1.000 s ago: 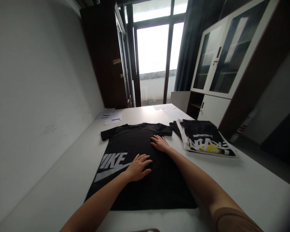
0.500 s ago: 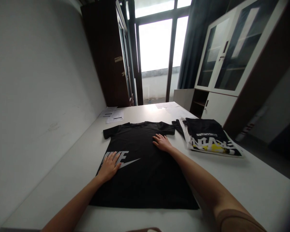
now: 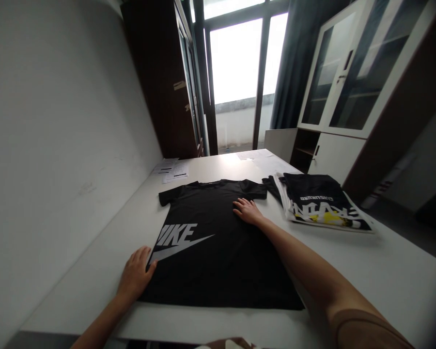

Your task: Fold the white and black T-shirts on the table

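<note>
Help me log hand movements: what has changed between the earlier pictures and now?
The left hand slid from the middle of the black T-shirt, across its grey print, to the shirt's left edge. Neither hand has visibly grasped anything. The right hand stayed flat on the shirt's upper right; the shirt stayed spread out, the folded pile beside it.

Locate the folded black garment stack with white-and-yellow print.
In the head view, the folded stack lies on the white tabletop, to the right of the flat black short-sleeved T-shirt and the person's right hand.
</note>
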`<state>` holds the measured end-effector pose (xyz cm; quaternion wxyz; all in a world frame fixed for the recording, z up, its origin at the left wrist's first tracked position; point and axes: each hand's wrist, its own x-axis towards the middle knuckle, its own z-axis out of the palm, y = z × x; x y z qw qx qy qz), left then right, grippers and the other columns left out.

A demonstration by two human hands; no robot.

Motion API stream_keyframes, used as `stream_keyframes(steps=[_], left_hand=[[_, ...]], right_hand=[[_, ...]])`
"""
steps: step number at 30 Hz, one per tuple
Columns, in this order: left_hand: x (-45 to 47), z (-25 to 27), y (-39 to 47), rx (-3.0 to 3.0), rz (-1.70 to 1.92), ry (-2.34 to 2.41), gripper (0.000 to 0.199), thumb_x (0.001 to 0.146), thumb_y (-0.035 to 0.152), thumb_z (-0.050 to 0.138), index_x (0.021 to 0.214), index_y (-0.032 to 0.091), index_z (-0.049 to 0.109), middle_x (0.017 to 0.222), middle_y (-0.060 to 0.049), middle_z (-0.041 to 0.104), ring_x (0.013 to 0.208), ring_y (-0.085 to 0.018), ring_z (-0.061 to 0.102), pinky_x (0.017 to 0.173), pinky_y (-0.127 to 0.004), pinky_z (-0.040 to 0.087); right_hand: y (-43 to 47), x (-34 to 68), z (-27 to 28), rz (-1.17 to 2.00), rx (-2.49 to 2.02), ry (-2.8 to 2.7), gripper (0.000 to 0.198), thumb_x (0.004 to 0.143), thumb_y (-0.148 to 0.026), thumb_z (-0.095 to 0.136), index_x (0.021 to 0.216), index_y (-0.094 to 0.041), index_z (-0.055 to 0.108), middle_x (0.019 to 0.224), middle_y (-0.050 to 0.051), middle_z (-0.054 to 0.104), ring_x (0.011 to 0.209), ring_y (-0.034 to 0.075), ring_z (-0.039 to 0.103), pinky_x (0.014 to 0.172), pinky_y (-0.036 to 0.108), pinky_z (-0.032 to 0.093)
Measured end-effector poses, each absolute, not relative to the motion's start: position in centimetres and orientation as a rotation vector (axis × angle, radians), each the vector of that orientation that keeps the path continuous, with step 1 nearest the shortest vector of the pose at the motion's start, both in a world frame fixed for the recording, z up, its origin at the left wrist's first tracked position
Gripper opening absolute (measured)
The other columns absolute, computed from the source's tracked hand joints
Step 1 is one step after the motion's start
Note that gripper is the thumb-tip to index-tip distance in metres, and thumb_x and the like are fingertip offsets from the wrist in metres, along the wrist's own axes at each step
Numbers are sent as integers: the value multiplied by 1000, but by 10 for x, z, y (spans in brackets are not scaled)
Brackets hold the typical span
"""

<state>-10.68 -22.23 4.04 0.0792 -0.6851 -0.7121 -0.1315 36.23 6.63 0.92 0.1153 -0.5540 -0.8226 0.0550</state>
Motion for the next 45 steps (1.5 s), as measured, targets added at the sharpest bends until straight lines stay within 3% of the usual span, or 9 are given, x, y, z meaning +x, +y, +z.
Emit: stream_keyframes(steps=[4, 7, 13, 19, 23, 31, 34, 38, 45], left_hand=[[-96, 53, -227, -2084, -406, -2145, 25, 98, 40, 44, 94, 22, 61, 103, -9, 67, 100, -28, 62, 95, -44, 50], [-86, 60, -227, -2137, -463, -2175, 27, 101, 38, 38, 86, 23, 54, 94, -7, 66, 89, -26, 63, 86, -40, 48], [-93, 71, -225, -2166, -646, -2627, 21, 101, 41, 42, 110, 25, 51, 77, 2, 62, 71, -19, 64, 68, -27, 42], [-108, 82, -243, -2274, -470, -2724, 64, 92, 42, 53, 151, 23, 38, 86, 1, 62, 72, -19, 63, 69, -28, 42], [-106, 85, -263, -2317, -252, -2593, 63, 95, 38, 48, 155, 25, 36, 83, 1, 62, 77, -21, 64, 72, -29, 39], [-112, 91, -271, -2355, -73, -2582, 49, 100, 37, 44, 147, 25, 48, 76, 2, 63, 75, -20, 64, 71, -29, 40], [-109, 95, -264, -2321, -91, -2522, 45, 99, 38, 46, 141, 25, 54, 85, 0, 67, 81, -21, 66, 76, -31, 44], [-93, 92, -245, -2239, -350, -2229, 39, 101, 40, 45, 131, 23, 62, 116, -8, 68, 110, -25, 64, 99, -39, 48], [-79, 48, -201, -2468, -353, -1959, 65, 103, 61, 39, 156, 24, 42, 165, -10, 36, 154, -29, 31, 124, -49, 28]], right_hand=[[65, 362, 11, 156, -1640, -2406, 58, 103, -55, 41, 154, -27, 48, 165, 9, 35, 154, 31, 25, 124, 56, 18], [64, 363, 11, 144, -1635, -2415, 59, 103, -56, 40, 154, -27, 48, 165, 9, 35, 154, 31, 25, 124, 55, 19], [65, 363, 10, 125, -1637, -2430, 61, 103, -58, 39, 155, -27, 47, 165, 9, 35, 154, 31, 26, 124, 55, 20], [66, 361, 9, 127, -1646, -2426, 60, 103, -58, 39, 155, -28, 46, 165, 9, 35, 154, 31, 26, 124, 55, 20], [65, 361, 10, 116, -1653, -2433, 59, 104, -58, 38, 155, -29, 47, 165, 8, 35, 154, 31, 27, 123, 55, 21], [66, 361, 10, 83, -1641, -2443, 60, 104, -57, 38, 155, -27, 47, 165, 8, 36, 153, 31, 27, 124, 55, 21], [66, 361, 10, 83, -1638, -2441, 60, 103, -58, 38, 154, -27, 47, 164, 8, 36, 153, 31, 27, 123, 55, 21], [66, 360, 10, 73, -1641, -2440, 60, 103, -58, 38, 154, -27, 47, 164, 9, 37, 153, 31, 28, 123, 55, 22], [64, 361, 10, 81, -1641, -2445, 59, 103, -58, 38, 154, -28, 48, 164, 8, 37, 153, 31, 28, 123, 54, 22]])
